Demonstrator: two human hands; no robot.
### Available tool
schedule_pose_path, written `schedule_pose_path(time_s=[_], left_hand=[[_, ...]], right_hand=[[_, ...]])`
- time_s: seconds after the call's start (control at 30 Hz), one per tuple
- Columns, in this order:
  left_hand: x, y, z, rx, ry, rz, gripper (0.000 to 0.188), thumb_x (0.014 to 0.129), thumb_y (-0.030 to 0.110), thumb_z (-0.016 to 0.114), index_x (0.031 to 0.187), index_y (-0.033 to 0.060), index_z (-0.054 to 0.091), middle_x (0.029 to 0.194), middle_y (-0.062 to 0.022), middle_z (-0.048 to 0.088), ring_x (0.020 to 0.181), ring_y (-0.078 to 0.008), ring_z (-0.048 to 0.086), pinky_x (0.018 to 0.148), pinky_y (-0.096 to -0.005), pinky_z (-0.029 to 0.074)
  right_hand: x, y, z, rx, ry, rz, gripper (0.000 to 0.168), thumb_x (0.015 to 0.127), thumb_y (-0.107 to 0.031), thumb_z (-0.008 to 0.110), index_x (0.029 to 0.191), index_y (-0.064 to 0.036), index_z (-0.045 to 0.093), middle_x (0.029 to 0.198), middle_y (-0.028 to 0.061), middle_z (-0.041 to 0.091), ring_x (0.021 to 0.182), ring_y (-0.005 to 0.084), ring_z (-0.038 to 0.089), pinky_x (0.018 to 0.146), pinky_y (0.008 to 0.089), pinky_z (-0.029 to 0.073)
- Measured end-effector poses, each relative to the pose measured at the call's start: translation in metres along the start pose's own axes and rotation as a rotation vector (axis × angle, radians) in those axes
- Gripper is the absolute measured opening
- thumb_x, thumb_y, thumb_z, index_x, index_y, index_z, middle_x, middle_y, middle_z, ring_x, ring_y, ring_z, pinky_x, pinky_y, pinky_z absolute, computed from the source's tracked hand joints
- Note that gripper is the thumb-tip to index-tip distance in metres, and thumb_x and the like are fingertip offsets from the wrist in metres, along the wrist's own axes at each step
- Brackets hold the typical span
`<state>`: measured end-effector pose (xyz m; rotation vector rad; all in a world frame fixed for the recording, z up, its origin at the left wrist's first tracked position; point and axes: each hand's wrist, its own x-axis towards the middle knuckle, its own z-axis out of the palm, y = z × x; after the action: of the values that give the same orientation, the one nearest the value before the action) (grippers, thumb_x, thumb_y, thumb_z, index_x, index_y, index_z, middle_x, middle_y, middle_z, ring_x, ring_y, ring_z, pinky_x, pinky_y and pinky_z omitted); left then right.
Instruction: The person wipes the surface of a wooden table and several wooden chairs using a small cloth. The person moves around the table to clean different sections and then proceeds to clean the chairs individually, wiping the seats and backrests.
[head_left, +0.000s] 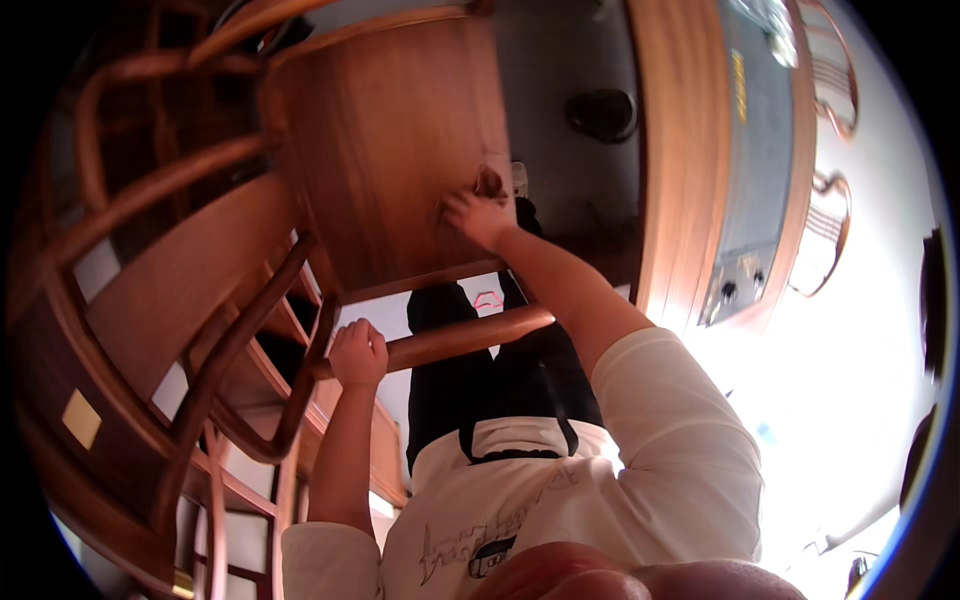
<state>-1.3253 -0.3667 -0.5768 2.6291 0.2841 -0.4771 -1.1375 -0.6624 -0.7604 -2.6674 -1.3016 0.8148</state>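
Note:
My left hand (360, 352) is closed around the armrest (465, 337) of a wooden chair, near the end by the backrest. On the broad, reddish-brown seat (390, 135), my right hand (480, 217) presses a crumpled brown cloth (490, 184) close to the front edge. Its fingers look slightly blurred and partly cover the cloth. The chair's backrest panel (199, 277) rises on the left, between curved wooden rails. My legs stand beside the chair, below the armrest.
A wooden table (682, 150) with a dark grey inset top (757, 165) runs along the right, bearing glassware (776, 37) at its far end. Beyond it stand more chairs (832, 232). A black rounded object (600, 116) sits under the table. Wooden shelving (247, 517) lies at lower left.

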Motion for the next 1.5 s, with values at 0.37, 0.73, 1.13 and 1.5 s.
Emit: schedule_pose_path(time_s=[0.37, 0.73, 1.13, 1.5], left_hand=[[-0.006, -0.012, 0.003, 0.048, -0.217, -0.181, 0.03, 0.098, 0.03, 0.045, 0.096, 0.0106, 0.068, 0.1, -0.0196, 0.071, 0.096, -0.0463, 0.065, 0.082, -0.0532, 0.052], [-0.025, 0.124, 0.026, 0.232, -0.201, 0.432, 0.04, 0.095, 0.001, 0.053, 0.135, 0.0053, 0.055, 0.116, -0.016, 0.059, 0.114, -0.0362, 0.056, 0.101, -0.0509, 0.044], [-0.395, 0.489, 0.311, -0.028, -0.412, 1.44, 0.054, 0.089, 0.003, 0.063, 0.142, 0.0048, 0.05, 0.138, -0.0217, 0.052, 0.129, -0.0405, 0.049, 0.113, -0.0521, 0.038], [-0.58, 0.524, 0.493, 0.511, -0.119, 1.564, 0.067, 0.105, 0.042, 0.049, 0.167, 0.0248, 0.031, 0.174, -0.0089, 0.024, 0.16, -0.0409, 0.018, 0.127, -0.0638, 0.017]], right_hand=[[-0.188, -0.014, -0.197, 0.74, 1.122, 0.569, 0.049, 0.081, 0.004, 0.059, 0.128, -0.007, 0.068, 0.136, 0.0153, 0.065, 0.127, 0.0386, 0.06, 0.109, 0.0458, 0.05], [-0.564, -0.183, 0.074, 0.418, 0.835, 1.571, 0.073, 0.087, -0.002, 0.061, 0.157, -0.011, 0.046, 0.165, 0.0115, 0.043, 0.153, 0.0327, 0.039, 0.124, 0.0476, 0.034], [-0.787, -0.426, 0.279, 0.634, 1.505, 2.02, 0.055, 0.084, 0.009, 0.056, 0.136, -0.004, 0.065, 0.143, 0.017, 0.06, 0.132, 0.036, 0.057, 0.112, 0.0433, 0.046], [-1.078, -0.536, 0.424, 0.717, 1.921, 2.236, 0.047, 0.101, -0.009, 0.055, 0.147, -0.004, 0.053, 0.141, 0.0196, 0.057, 0.119, 0.0341, 0.063, 0.101, 0.0423, 0.052]])
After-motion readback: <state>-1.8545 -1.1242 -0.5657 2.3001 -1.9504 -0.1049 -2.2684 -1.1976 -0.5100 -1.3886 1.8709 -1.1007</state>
